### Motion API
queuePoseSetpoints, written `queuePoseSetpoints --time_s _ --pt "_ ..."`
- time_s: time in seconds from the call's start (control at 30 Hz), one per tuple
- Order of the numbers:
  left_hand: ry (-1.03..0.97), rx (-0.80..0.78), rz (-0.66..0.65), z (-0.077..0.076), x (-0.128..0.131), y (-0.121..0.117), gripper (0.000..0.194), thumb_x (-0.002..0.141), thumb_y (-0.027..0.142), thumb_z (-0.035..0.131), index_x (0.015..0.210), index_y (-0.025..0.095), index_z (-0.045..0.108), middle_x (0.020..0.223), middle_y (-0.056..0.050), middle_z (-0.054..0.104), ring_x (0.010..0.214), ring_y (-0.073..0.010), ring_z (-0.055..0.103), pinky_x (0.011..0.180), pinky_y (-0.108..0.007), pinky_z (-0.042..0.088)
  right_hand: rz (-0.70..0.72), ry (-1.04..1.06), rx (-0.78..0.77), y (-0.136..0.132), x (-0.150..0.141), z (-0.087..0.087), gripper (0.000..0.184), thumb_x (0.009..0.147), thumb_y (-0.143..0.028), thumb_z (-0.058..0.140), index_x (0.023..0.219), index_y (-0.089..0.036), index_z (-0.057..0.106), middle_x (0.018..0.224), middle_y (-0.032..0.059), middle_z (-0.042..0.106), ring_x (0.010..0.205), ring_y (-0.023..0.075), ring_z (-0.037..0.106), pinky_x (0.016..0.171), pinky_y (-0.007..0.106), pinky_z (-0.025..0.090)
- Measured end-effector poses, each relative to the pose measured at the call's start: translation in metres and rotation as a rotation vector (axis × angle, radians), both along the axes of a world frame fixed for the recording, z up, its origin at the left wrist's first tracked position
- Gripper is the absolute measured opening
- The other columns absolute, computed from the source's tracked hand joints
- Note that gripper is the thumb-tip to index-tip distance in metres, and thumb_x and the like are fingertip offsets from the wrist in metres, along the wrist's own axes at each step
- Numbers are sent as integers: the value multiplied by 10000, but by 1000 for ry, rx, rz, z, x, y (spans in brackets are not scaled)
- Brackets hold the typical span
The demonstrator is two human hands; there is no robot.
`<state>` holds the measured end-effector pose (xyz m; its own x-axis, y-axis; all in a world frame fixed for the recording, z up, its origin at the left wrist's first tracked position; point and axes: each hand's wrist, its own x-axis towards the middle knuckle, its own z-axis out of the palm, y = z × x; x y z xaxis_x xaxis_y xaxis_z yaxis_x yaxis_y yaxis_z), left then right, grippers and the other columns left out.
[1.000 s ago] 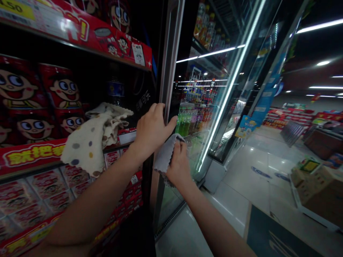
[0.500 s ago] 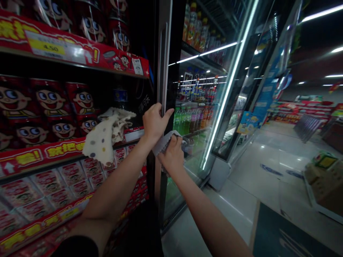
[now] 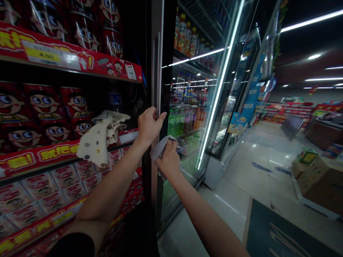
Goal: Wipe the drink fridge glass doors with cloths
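My left hand (image 3: 149,125) is wrapped round the edge of a drinks cooler's glass door (image 3: 187,150), by its tall silver handle (image 3: 155,71). Just below it, my right hand (image 3: 168,160) grips a grey cloth (image 3: 158,151) and presses it to the glass. Behind the door stand rows of coloured drink bottles (image 3: 187,119).
A cream dotted cloth (image 3: 100,139) hangs over a red shelf (image 3: 53,153) of cartoon-faced cans on the left. More cooler doors (image 3: 241,89) run on to the right. Cardboard boxes (image 3: 318,178) sit at the right of the tiled aisle, and a dark floor mat (image 3: 281,235) lies near my feet.
Both hands stay on the door with the grey cloth. The view has drawn back and shifted, so the hands sit slightly further left and more of the upper shelf shows.
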<state>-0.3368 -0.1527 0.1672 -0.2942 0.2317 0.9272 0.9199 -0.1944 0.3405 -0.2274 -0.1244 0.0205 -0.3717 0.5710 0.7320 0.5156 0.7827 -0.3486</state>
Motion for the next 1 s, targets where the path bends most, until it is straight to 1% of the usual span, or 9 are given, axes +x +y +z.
queuePoseSetpoints --time_s 0.13,0.3,0.4,0.47,0.63,0.73,0.83,0.93,1.0 --pt "110 8 -15 -4 24 -5 441 954 433 741 725 234 422 692 42 496 659 -141 492 636 -307 332 7 146 133 9 21 -16 863 758 -245 714 1491 -149 269 1426 256 450 1201 400 636 847 546 648" --pt "235 31 -40 -13 71 -18 288 979 429 708 863 222 546 843 -10 627 764 -174 600 675 -309 448 55 261 271 12 73 -29 847 789 -357 734 1496 -165 311 1355 214 463 1259 402 530 939 608 609" --pt "273 64 -129 -20 96 -27 226 976 393 701 1009 183 622 939 -43 668 833 -185 656 718 -315 526 56 263 298 7 105 -27 810 828 -401 726 1498 -165 337 1340 205 479 1245 388 511 999 649 571" --pt "298 95 -225 -24 107 -31 255 986 356 681 1133 149 653 981 -56 691 856 -178 681 757 -315 566 45 266 315 3 122 -25 764 857 -415 708 1494 -176 359 1319 186 491 1226 371 519 1025 657 553" --pt "309 128 -498 -31 116 -39 337 1025 266 583 1331 161 681 1051 -51 768 785 -134 692 790 -307 609 26 287 324 -3 154 -23 743 891 -432 708 1512 -202 370 1301 160 490 1197 339 541 981 582 581" --pt "258 49 -665 -36 116 -43 359 1050 273 520 1347 214 714 1188 -57 798 913 -157 750 836 -329 634 20 272 328 -6 168 -23 719 910 -417 697 1517 -216 368 1306 152 491 1203 330 550 980 556 585" --pt "198 -32 -725 -43 116 -44 372 1065 337 476 1318 278 742 1330 -51 779 1089 -214 764 888 -391 659 -4 243 315 -9 179 -22 723 903 -427 710 1508 -228 367 1298 144 500 1210 332 552 999 559 578" --pt "178 -52 -754 -49 119 -43 370 1065 368 476 1321 301 734 1409 -52 750 1110 -236 761 923 -441 666 -23 229 300 -10 185 -22 749 889 -424 713 1517 -238 349 1306 143 493 1223 339 548 1010 572 571" --pt "182 -41 -745 -51 122 -43 351 1065 346 482 1308 298 730 1424 -53 741 1096 -228 759 931 -440 664 -21 225 294 -11 186 -22 750 892 -411 705 1524 -243 337 1321 145 481 1234 338 544 1024 574 567"
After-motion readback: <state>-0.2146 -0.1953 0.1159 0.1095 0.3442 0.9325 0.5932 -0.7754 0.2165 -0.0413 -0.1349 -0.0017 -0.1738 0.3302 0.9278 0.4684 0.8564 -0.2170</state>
